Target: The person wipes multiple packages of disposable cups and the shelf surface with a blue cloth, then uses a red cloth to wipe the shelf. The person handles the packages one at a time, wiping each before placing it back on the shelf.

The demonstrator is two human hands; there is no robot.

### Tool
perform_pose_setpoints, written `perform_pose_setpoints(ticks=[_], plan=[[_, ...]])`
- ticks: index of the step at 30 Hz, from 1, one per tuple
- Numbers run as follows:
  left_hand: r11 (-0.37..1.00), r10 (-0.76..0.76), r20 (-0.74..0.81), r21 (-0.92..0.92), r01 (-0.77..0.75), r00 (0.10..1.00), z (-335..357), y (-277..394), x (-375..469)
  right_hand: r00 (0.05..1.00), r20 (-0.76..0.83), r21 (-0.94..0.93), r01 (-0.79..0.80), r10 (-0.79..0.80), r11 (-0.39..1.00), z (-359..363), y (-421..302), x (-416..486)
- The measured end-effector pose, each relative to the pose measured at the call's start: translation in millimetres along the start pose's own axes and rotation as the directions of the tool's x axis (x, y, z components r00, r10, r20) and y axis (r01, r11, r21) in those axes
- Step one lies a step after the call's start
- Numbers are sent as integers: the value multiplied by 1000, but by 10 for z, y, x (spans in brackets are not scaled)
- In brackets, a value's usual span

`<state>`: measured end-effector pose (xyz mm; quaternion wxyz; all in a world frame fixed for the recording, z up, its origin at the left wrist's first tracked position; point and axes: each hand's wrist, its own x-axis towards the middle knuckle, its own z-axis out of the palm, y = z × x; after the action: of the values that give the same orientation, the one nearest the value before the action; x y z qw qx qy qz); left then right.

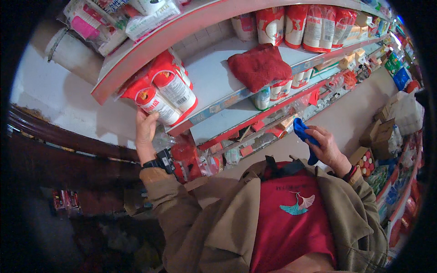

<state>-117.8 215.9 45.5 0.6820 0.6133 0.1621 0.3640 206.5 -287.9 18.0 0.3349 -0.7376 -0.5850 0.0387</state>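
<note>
My left hand [146, 127] is at the left end of the shelf, with its thumb on the side of a red-and-white plastic-wrapped pack of cylinders [158, 111] and its fingers behind it. The pack stands upright on the shelf, with similar wrapped packs behind it. In my right hand [326, 145], held in front of my chest, is a bunched blue cloth [302, 131]. A folded dark red towel [257, 66] lies on the grey shelf board [211, 73] between the two groups of packs, partly over the front edge.
More red-and-white packs [319, 29] stand farther along the shelf. Bagged goods [153, 20] lie on the shelf above. Below, a lower shelf [218, 126] holds small packs. Cardboard boxes [382, 140] and another stocked shelf [396, 191] line the aisle's right side.
</note>
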Motion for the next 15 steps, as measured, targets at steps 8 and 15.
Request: perform_pose_setpoints(ticks=[8,15], plan=[[987,127,-144,115,-111,981,271,-42,-183,999,-29,35,24,-23,999,-7,-29,102],[911,175,-235,408,-67,956,454,-196,-256,997,-72,60,24,-20,998,-70,83,50]])
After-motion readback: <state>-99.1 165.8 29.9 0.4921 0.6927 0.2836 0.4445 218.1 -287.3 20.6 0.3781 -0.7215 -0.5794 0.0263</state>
